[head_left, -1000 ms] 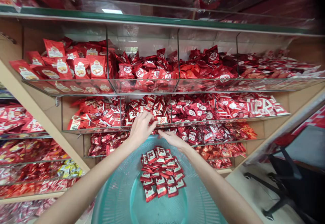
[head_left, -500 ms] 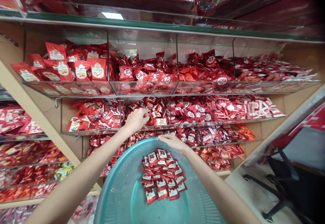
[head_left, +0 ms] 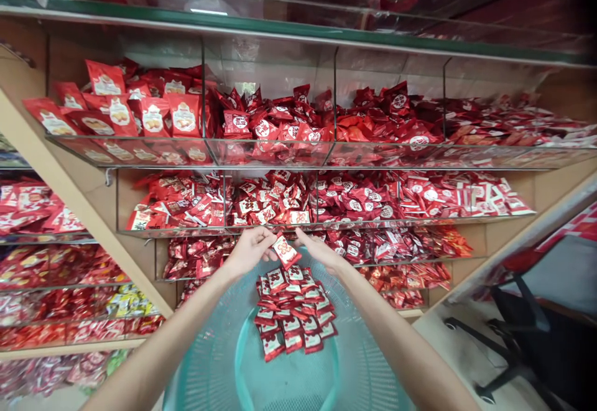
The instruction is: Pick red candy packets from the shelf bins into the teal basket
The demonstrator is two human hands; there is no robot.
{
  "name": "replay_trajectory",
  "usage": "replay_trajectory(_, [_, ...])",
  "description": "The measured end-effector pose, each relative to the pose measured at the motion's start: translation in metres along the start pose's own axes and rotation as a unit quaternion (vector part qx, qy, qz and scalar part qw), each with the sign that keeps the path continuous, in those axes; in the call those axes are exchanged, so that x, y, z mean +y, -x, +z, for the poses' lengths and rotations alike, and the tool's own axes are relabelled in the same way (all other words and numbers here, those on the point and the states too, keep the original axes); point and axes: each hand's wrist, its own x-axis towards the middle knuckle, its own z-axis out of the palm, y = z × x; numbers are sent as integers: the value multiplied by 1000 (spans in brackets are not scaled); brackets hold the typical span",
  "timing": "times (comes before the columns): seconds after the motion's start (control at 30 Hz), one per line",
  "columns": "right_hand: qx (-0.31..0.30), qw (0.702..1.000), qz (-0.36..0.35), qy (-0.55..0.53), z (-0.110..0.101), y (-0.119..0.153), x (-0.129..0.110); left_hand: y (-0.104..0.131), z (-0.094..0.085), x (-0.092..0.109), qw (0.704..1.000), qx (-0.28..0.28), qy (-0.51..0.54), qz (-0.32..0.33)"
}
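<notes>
My left hand [head_left: 253, 249] pinches a small red-and-white packet [head_left: 286, 250] by its upper left edge, above the far part of a round teal basket [head_left: 205, 361]. To the right of that packet is my right hand [head_left: 319, 250], over the basket's far rim, its fingers stretched out and holding nothing. Overlapping rows of similar packets [head_left: 293, 324] lie inside the basket. Just behind my hands, a shelf compartment holds a loose heap of the same kind of packet [head_left: 265, 203].
Glass-fronted shelves [head_left: 275, 153] of red packets span the view, with a glass shelf edge [head_left: 298, 32] above. A slanting wooden upright [head_left: 84, 199] stands at the left. Black chair legs [head_left: 499, 367] are at the lower right.
My left hand has come down from the middle shelf compartment to above the basket, now with a packet visible in its fingers. The view has shifted slightly.
</notes>
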Motion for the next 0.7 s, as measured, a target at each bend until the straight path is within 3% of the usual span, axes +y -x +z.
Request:
replay_trajectory(0.1, [-6, 1000, -3, -6, 1, 5, -7, 0, 8, -17, 998, 41, 36, -11])
replay_trajectory(0.27, [-44, 998, -32, 17, 3, 5, 3, 4, 14, -33, 988, 72, 125, -57])
replay_trajectory(0.47, [-67, 996, -55, -8, 3, 2, 13, 11, 16, -47, 977, 51, 166, -123])
replay_trajectory(0.6, [-82, 993, -86, 0, 3, 2, 12, 17, 14, -48, 982, -28, 125, -141])
replay_trajectory(0.7, [-102, 990, -93, 3, 4, 1, 11, 17, 13, -51, 992, -20, 60, -112])
